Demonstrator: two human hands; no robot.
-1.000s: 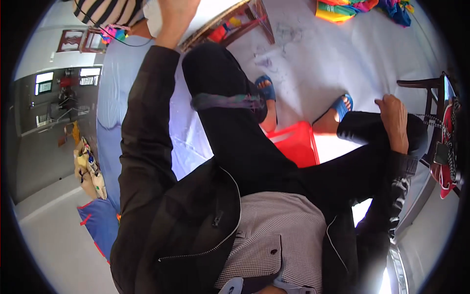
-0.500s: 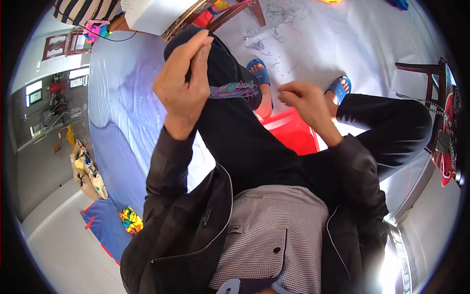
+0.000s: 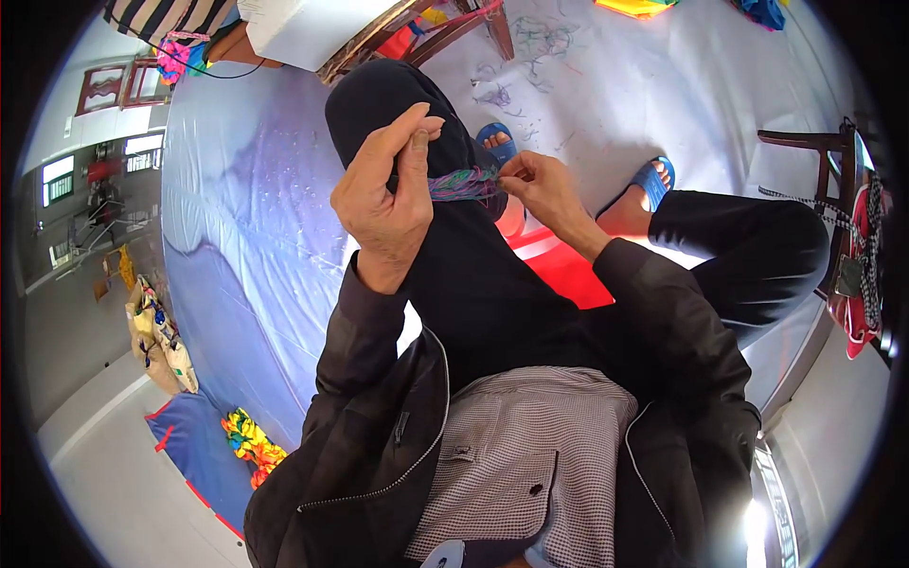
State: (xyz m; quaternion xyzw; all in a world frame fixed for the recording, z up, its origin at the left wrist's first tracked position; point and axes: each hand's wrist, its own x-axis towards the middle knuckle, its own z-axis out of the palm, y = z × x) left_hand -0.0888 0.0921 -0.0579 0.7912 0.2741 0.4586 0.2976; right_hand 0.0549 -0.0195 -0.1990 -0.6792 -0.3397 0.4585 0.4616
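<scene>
A loose bundle of thin multicoloured threads (image 3: 464, 185), mostly purple and green, stretches across my black-trousered left thigh. Its left end disappears into my left hand (image 3: 383, 208), which is closed around it with thumb and index finger raised and nearly pressed together. At the bundle's right end, the thumb and fingers of my right hand (image 3: 549, 194) are pinched together on the thread tips. How many strands they grip is too small to make out.
Thread scraps (image 3: 544, 43) lie on the pale floor sheet ahead. A red plastic item (image 3: 568, 270) is between my legs. A wooden stool (image 3: 464, 43) and white box (image 3: 303, 33) stand ahead left. At right is a wooden chair (image 3: 833, 151); colourful bundles (image 3: 251, 440) lie at left.
My right hand has moved left and closed on the free end of the threads. My left hand has shifted right and slightly down in the view, still holding the bundle.
</scene>
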